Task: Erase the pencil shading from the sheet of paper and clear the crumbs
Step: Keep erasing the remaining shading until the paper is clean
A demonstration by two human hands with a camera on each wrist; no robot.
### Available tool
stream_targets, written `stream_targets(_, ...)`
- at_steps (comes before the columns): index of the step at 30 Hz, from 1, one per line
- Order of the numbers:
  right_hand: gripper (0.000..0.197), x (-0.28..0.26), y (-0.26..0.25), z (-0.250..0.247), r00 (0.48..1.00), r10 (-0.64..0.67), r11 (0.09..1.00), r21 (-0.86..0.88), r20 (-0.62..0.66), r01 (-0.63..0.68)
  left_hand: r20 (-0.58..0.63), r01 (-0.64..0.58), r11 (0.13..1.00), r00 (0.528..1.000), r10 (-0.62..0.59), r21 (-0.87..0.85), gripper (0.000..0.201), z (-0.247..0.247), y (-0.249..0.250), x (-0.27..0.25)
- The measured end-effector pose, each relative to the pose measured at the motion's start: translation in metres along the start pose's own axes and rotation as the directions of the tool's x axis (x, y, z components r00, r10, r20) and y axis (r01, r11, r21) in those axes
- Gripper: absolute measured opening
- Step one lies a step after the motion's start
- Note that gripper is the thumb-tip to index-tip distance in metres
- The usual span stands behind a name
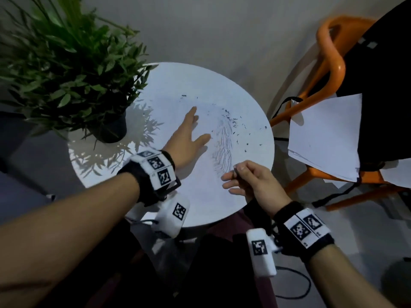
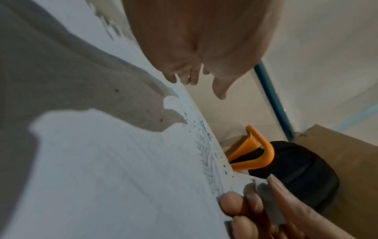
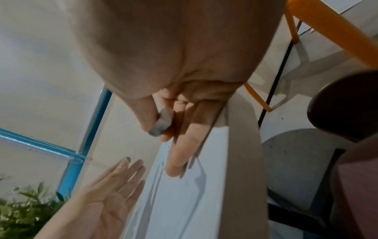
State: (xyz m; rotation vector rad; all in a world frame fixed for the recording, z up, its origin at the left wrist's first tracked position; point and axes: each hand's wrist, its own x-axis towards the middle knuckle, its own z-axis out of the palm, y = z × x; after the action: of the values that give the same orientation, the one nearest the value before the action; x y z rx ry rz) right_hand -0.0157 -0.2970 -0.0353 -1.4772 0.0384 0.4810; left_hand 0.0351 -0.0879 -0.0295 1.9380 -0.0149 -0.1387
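A white sheet of paper (image 1: 200,181) lies on the round white table (image 1: 169,78). Grey pencil shading (image 1: 223,150) runs down its right part, also seen as shading (image 2: 206,160) in the left wrist view. Dark eraser crumbs (image 1: 233,121) are scattered above and right of it. My left hand (image 1: 191,130) is spread flat, fingers straight, just left of the shading; I cannot tell whether it touches the paper. My right hand (image 1: 233,176), at the near end of the shading, pinches a small grey-white eraser (image 3: 161,122) between thumb and fingers, its other fingers extended.
A potted green plant (image 1: 66,70) stands on the table's left side. To the right is an orange chair (image 1: 329,63) with a black bag (image 1: 382,70) and loose white sheets (image 1: 324,134) on it. A black cable (image 1: 300,285) lies on the floor.
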Motion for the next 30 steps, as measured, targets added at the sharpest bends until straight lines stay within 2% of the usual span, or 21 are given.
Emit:
stream_targets(1, 0.022, 0.0, 0.0, -0.001, 1.0, 0.001, 1.0, 0.005, -0.002, -0.001, -0.074, -0.059, 0.997, 0.996, 0.055, -0.052, 0.066, -0.004, -0.001, -0.001)
stream_targets(3, 0.023, 0.0, 0.0, -0.001, 1.0, -0.004, 1.0, 0.002, -0.01, 0.004, -0.239, -0.095, 0.995, 0.967, 0.089, -0.014, 0.045, -0.006, 0.003, -0.005)
stream_targets(4, 0.023, 0.0, 0.0, -0.001, 1.0, -0.008, 1.0, 0.004, -0.014, 0.008, -0.313, -0.1, 0.995, 0.945, 0.095, 0.0, 0.031, -0.004, 0.005, -0.006)
stream_targets(6, 0.023, -0.001, 0.001, 0.0, 1.0, -0.011, 1.0, 0.009, -0.024, 0.012, -0.41, -0.087, 0.992, 0.911, 0.044, -0.086, 0.007, 0.001, 0.012, -0.007)
stream_targets(7, 0.023, -0.001, 0.002, 0.001, 0.999, -0.014, 1.0, 0.009, -0.029, 0.014, -0.432, -0.074, 0.99, 0.902, 0.015, -0.12, 0.009, 0.002, 0.016, -0.009)
stream_targets(9, 0.023, 0.0, 0.004, 0.001, 0.999, -0.014, 1.0, 0.019, -0.039, 0.014, -0.371, -0.02, 0.997, 0.929, -0.012, -0.081, 0.019, 0.005, 0.021, -0.011)
stream_targets(10, 0.023, 0.0, 0.005, 0.001, 0.999, -0.013, 1.0, 0.028, -0.044, 0.014, -0.313, -0.002, 0.998, 0.949, 0.019, 0.056, 0.026, 0.006, 0.02, -0.015)
stream_targets(12, 0.023, 0.0, 0.006, 0.001, 0.998, -0.017, 0.999, 0.045, -0.053, 0.019, -0.172, -0.03, 0.93, 0.98, 0.099, 0.367, 0.039, 0.009, 0.018, -0.033)
stream_targets(13, 0.023, 0.0, 0.006, 0.001, 0.998, -0.018, 0.999, 0.045, -0.056, 0.021, -0.106, -0.065, 0.882, 0.986, 0.129, 0.467, 0.045, 0.012, 0.015, -0.047)
stream_targets(15, 0.023, 0.0, 0.006, 0.003, 0.998, -0.02, 0.999, 0.037, -0.059, 0.022, -0.052, -0.102, 0.794, 0.985, 0.166, 0.599, 0.051, 0.017, 0.004, -0.078)
stream_targets(17, 0.023, 0.0, 0.006, 0.003, 0.998, -0.022, 0.999, 0.035, -0.064, 0.024, -0.056, -0.064, 0.719, 0.988, 0.142, 0.692, 0.056, 0.021, -0.014, -0.099)
stream_targets(19, 0.023, -0.001, 0.0, 0.003, 0.999, -0.003, 0.999, 0.034, -0.05, 0.005, -0.101, 0.011, 0.683, 0.991, 0.092, 0.73, 0.07, 0.021, -0.033, -0.107)
stream_targets(21, 0.025, -0.003, -0.012, 0.006, 1.0, 0.026, 1.0, 0.001, -0.006, -0.026, -0.134, 0.062, 0.648, 0.989, 0.063, 0.759, 0.081, 0.018, -0.045, -0.107)
stream_targets(23, 0.027, -0.001, -0.028, 0.017, 0.998, 0.046, 0.999, -0.027, 0.049, -0.045, -0.157, 0.089, 0.613, 0.986, 0.058, 0.785, 0.083, 0.017, -0.051, -0.106)
stream_targets(25, 0.028, 0.008, -0.038, 0.034, 0.983, 0.113, 0.993, 0.023, 0.142, -0.118, -0.185, 0.109, 0.592, 0.98, 0.069, 0.798, 0.087, 0.02, -0.054, -0.107)
stream_targets(26, 0.028, 0.016, -0.042, 0.043, 0.962, 0.176, 0.982, 0.036, 0.209, -0.187, -0.19, 0.111, 0.583, 0.979, 0.076, 0.805, 0.088, 0.02, -0.054, -0.107)
stream_targets(28, 0.028, 0.038, -0.043, 0.054, 0.902, 0.313, 0.948, -0.047, 0.297, -0.313, -0.186, 0.104, 0.575, 0.979, 0.086, 0.812, 0.089, 0.02, -0.055, -0.109)
stream_targets(29, 0.028, 0.052, -0.042, 0.057, 0.896, 0.337, 0.941, -0.07, 0.291, -0.331, -0.183, 0.098, 0.575, 0.979, 0.091, 0.812, 0.089, 0.02, -0.056, -0.109)
stream_targets(30, 0.028, 0.065, -0.044, 0.06, 0.919, 0.308, 0.95, -0.034, 0.246, -0.309, -0.187, 0.096, 0.577, 0.977, 0.1, 0.811, 0.089, 0.02, -0.056, -0.109)
